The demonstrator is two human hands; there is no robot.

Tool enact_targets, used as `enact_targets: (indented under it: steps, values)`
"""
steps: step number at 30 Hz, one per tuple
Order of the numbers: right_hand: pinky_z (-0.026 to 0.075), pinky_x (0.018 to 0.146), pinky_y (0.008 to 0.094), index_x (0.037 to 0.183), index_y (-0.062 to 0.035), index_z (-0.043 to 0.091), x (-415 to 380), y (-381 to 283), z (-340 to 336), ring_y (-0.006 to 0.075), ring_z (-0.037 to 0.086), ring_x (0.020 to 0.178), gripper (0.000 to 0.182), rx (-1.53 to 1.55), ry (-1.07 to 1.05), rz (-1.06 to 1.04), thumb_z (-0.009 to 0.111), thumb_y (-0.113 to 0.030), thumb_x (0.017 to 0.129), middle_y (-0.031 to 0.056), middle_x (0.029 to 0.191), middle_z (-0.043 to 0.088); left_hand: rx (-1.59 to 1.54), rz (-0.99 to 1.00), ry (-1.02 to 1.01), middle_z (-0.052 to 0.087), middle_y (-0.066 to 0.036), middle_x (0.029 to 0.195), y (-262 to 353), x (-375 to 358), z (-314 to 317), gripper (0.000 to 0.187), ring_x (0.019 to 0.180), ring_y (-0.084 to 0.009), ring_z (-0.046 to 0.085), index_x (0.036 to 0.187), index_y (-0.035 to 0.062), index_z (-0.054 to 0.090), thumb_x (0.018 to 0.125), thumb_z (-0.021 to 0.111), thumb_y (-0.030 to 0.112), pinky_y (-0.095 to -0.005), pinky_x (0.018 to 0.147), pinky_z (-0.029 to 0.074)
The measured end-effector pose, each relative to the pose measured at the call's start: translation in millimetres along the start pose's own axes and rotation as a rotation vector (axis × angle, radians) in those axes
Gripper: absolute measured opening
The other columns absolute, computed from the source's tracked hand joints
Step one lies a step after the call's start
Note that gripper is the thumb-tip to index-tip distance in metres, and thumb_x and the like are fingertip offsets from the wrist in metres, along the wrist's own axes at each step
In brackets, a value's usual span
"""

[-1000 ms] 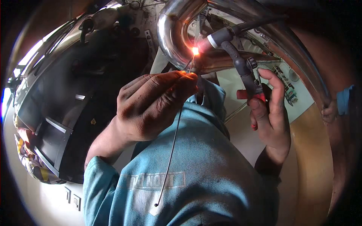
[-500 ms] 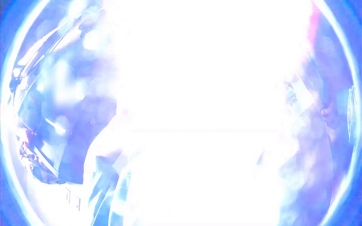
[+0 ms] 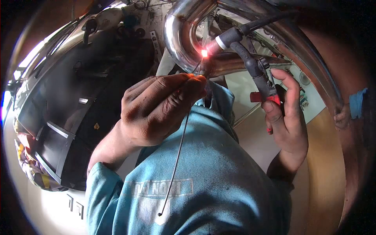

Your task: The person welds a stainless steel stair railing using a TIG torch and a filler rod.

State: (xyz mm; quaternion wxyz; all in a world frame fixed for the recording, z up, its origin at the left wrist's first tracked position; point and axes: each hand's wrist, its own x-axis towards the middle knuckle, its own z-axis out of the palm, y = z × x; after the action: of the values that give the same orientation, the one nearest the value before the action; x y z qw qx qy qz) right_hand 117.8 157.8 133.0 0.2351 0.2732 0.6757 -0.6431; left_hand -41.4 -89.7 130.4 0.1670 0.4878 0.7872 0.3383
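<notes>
My left hand (image 3: 156,105) is closed in a pinch around a thin welding rod (image 3: 179,150). The rod's lower end hangs down in front of my blue shirt, and its upper end points at a small glowing spot (image 3: 204,53). In my right hand (image 3: 290,117) is a black TIG welding torch (image 3: 250,64), held at its handle near a red part between thumb and fingers. The torch's white-banded head aims down-left at the glow. That glow lies at the joint of a curved shiny metal pipe (image 3: 174,37), just beyond my left fingertips.
More bent metal pipe (image 3: 297,43) runs across the upper right. A black panel or cabinet (image 3: 105,105) fills the left side, with patterned cloth (image 3: 33,164) at its lower edge. Small tools lie at the top. A blue patch (image 3: 357,103) shows at the far right.
Half a second ago white-blue glare washed out nearly everything. Now the glare has shrunk to a small glow, and both hands, rod, torch and pipe show. Hand motion cannot be told.
</notes>
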Motion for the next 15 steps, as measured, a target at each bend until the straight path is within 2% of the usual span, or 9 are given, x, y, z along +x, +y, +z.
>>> enact_targets:
  steps: [4, 7, 9, 10, 12, 15]
  values:
    - [0.048, 0.089, 0.0313, 0.146, -0.0023, 0.033, 1, -3, 0, 0.0164, 0.063, 0.095, 0.057, 0.021, 0.004, 0.016, 0.056, -0.03, 0.103, 0.0112, 0.111, 0.064, 0.024, -0.035, -0.006, 0.075, -0.013, 0.097, 2, 0, 0, 0.025, 0.087, -0.0247, 0.075, 0.101, 0.0016, 0.075, 0.076, 0.081, 0.0, -0.0333, 0.073, 0.062]
    - [0.047, 0.092, 0.0316, 0.146, -0.0019, 0.033, 0, -11, -5, 0.0164, 0.062, 0.099, 0.056, 0.007, -0.034, 0.164, 0.057, -0.029, 0.103, 0.0115, 0.115, 0.063, 0.0, -0.033, -0.004, 0.075, -0.013, 0.098, 1, 1, -1, 0.027, 0.087, -0.0248, 0.075, 0.102, 0.0017, 0.075, 0.076, 0.081, 0.0, -0.0336, 0.073, 0.062]
    - [0.047, 0.092, 0.0315, 0.146, -0.0014, 0.033, 0, -8, -6, 0.0164, 0.061, 0.101, 0.057, -0.007, -0.032, 0.159, 0.057, -0.029, 0.103, 0.0121, 0.12, 0.061, 0.013, 0.061, 0.057, 0.071, -0.011, 0.09, -7, 0, 6, 0.036, 0.075, -0.0187, 0.071, 0.111, 0.0009, 0.073, 0.077, 0.082, 0.005, -0.0291, 0.061, 0.058]
    - [0.047, 0.092, 0.0313, 0.146, -0.0011, 0.033, 0, 1, -4, 0.0163, 0.061, 0.101, 0.057, -0.016, -0.011, 0.079, 0.057, -0.029, 0.103, 0.0124, 0.122, 0.06, 0.017, 0.085, 0.073, 0.07, -0.011, 0.089, -9, 0, 7, 0.038, 0.072, -0.0171, 0.07, 0.113, 0.0008, 0.072, 0.077, 0.082, 0.006, -0.0279, 0.057, 0.057]
    - [0.045, 0.085, 0.029, 0.146, -0.002, 0.032, 0, 8, -2, 0.014, 0.057, 0.094, 0.059, -0.019, 0.015, 0.009, 0.058, -0.032, 0.102, 0.0125, 0.121, 0.06, 0.023, 0.111, 0.09, 0.069, -0.01, 0.087, -10, 0, 8, 0.042, 0.069, -0.0155, 0.069, 0.117, 0.0006, 0.07, 0.077, 0.082, 0.008, -0.0266, 0.054, 0.056]
    - [0.04, 0.064, 0.0228, 0.147, -0.0057, 0.03, -1, 9, 2, 0.0073, 0.049, 0.071, 0.065, 0.0, 0.033, 0.038, 0.059, -0.04, 0.101, 0.0119, 0.109, 0.066, 0.003, 0.012, 0.034, 0.073, -0.013, 0.094, -2, 0, 3, 0.031, 0.08, -0.0221, 0.073, 0.107, 0.0007, 0.073, 0.077, 0.08, 0.001, -0.0314, 0.067, 0.06]
